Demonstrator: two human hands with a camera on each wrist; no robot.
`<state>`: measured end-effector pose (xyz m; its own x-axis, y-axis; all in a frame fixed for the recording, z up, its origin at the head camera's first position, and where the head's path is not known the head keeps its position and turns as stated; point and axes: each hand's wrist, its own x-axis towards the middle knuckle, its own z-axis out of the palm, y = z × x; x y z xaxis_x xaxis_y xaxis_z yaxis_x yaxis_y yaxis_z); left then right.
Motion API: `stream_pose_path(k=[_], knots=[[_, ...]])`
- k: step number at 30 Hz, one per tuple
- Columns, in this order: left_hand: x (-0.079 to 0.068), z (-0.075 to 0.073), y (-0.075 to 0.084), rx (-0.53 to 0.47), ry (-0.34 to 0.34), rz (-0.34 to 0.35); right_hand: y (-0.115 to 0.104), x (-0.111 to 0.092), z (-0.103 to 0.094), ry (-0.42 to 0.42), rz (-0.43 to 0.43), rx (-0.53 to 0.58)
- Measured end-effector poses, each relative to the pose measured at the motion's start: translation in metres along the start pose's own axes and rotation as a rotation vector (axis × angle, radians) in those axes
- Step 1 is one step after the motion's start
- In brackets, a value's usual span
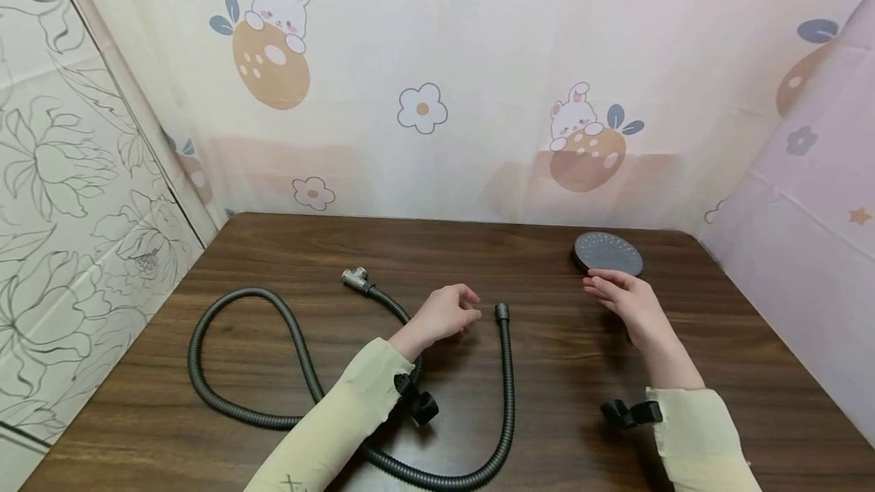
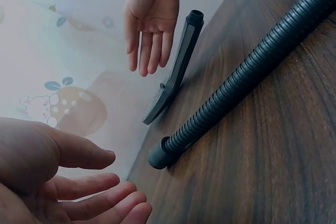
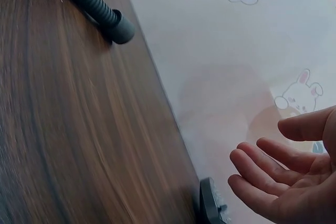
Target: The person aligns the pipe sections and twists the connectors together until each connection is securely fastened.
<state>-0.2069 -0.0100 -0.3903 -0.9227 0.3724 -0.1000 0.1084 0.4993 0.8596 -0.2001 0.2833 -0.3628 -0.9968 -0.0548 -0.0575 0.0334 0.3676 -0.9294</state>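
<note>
A dark ribbed shower hose (image 1: 507,393) lies looped on the wooden table, its plain end fitting (image 2: 158,156) standing to the right of my left hand (image 1: 446,313). That hand hovers with loosely bent fingers and holds nothing. The hose's other end carries a silver angled connector (image 1: 357,279), beyond the left hand. At the back right lies a grey shower head (image 1: 608,253), face up; its black handle (image 2: 185,51) shows in the left wrist view. My right hand (image 1: 632,306) is over the handle, fingertips near the head's front edge, relaxed and with nothing in its grip.
The brown table (image 1: 547,446) ends at a patterned curtain (image 1: 424,165) at the back. A flower-print panel (image 1: 75,196) stands on the left, and a pale curtain (image 1: 820,211) hangs on the right. Black camera mounts (image 1: 417,401) sit at both wrists.
</note>
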Motion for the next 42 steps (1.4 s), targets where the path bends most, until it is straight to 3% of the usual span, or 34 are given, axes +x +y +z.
stream_pose_path(k=[7, 13, 19, 23, 42], knots=[[0.0, 0.006, 0.003, -0.037, 0.01, -0.017, 0.001, -0.003, -0.008, 0.055, -0.006, -0.084], [0.002, 0.011, 0.005, -0.008, 0.036, -0.026, 0.003, -0.005, -0.011, 0.105, -0.018, -0.094], [0.004, 0.016, 0.007, 0.051, 0.077, -0.043, 0.005, -0.008, -0.015, 0.223, 0.023, -0.276], [0.004, 0.02, 0.008, 0.07, 0.097, -0.061, 0.008, -0.009, -0.018, 0.272, 0.031, -0.325], [0.005, 0.026, 0.013, 0.05, 0.081, -0.056, 0.022, -0.01, -0.029, 0.249, 0.1, -0.372]])
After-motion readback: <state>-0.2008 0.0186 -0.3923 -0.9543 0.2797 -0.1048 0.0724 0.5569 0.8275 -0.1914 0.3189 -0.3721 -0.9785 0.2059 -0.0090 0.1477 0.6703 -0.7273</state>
